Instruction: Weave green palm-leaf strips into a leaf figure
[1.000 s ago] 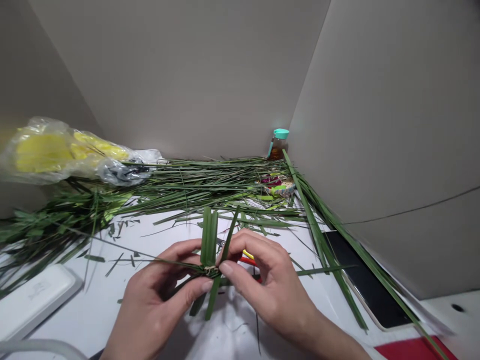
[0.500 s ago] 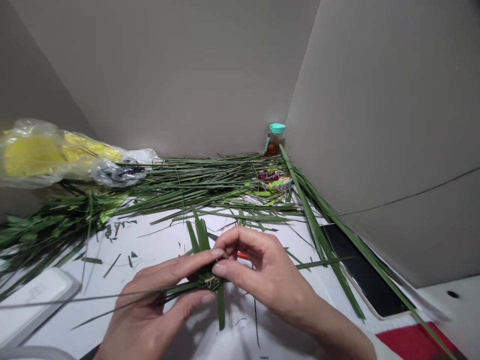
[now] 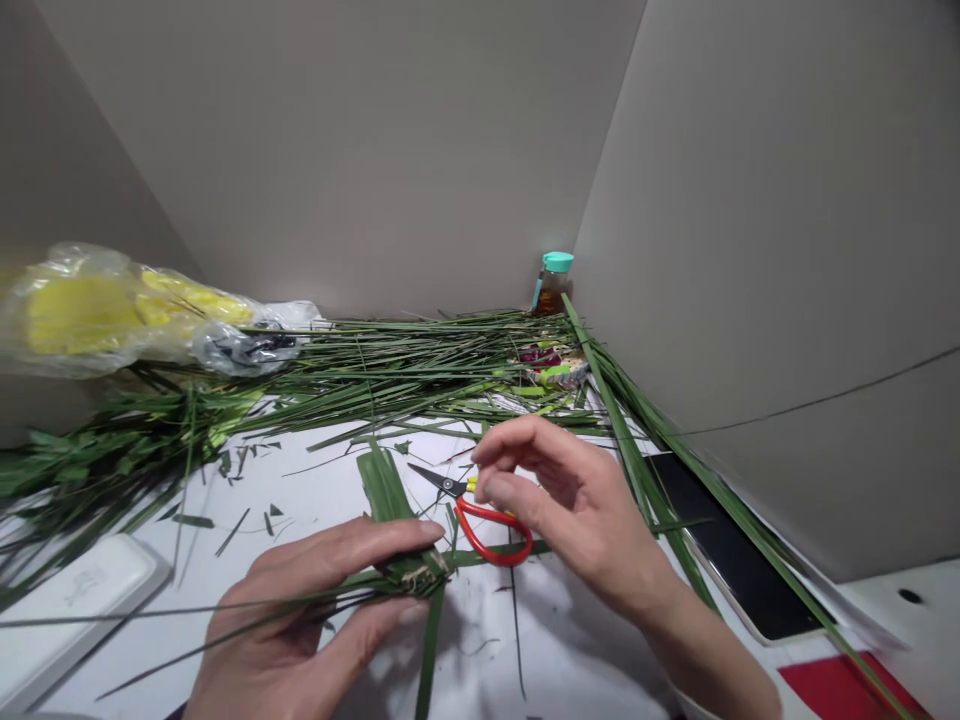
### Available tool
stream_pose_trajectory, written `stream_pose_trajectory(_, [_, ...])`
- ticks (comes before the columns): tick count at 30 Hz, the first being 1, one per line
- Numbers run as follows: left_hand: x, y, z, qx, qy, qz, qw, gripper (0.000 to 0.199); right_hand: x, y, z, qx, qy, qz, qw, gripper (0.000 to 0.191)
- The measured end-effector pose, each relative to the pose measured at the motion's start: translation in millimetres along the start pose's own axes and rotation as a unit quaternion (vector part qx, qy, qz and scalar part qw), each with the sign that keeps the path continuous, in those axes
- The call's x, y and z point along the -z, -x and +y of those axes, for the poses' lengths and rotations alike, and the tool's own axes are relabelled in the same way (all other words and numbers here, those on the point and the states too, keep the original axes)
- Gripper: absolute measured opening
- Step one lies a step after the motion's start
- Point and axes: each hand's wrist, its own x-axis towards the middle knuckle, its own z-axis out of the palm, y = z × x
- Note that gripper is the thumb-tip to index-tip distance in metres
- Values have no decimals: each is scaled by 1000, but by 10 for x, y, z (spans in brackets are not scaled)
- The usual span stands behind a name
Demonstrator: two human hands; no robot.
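Observation:
A small bundle of woven green leaf strips (image 3: 409, 575) is gripped in my left hand (image 3: 300, 610), between thumb and fingers. Flat leaf blades (image 3: 386, 485) stick up from its far side, one strip hangs down in front, and thin stems trail out to the left. My right hand (image 3: 570, 510) is off the weave, to its right, with fingers curled and thumb and fingertips brought together. Whether a thin strand is between them I cannot make out. Just below and left of those fingertips lie scissors with red handles (image 3: 495, 555), dark blades pointing left, partly covered by the hand.
Long green leaves (image 3: 420, 350) are heaped along the back wall. A bottle with a turquoise lid (image 3: 556, 265) stands behind them. At the left are a plastic bag with yellow contents (image 3: 82, 310) and a white device (image 3: 90, 610). A phone (image 3: 742, 550) lies right, under leaves.
My right hand has let go of the weave and moved up and right, uncovering the scissors. My left hand still holds the weave, whose upright blades now show broader.

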Motion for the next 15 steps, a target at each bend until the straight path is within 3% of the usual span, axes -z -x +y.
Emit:
stream_pose_trajectory(2, [39,-6,2,-41,-19,6,999,30,49,-27,66,12,127,-12,992,6])
stream_pose_trajectory(5, [80,-26,7,-83,-15,-13,996,46,62,-42,207,-11,231,-90,969,7])
stream_pose_trajectory(9, [86,-15,41,-32,21,64,997,40,-34,-5,357,-55,352,-183,916,13])
stream_pose_trajectory(15, [142,26,109,34,25,102,994,37,-200,31,404,-74,430,-216,873,24])
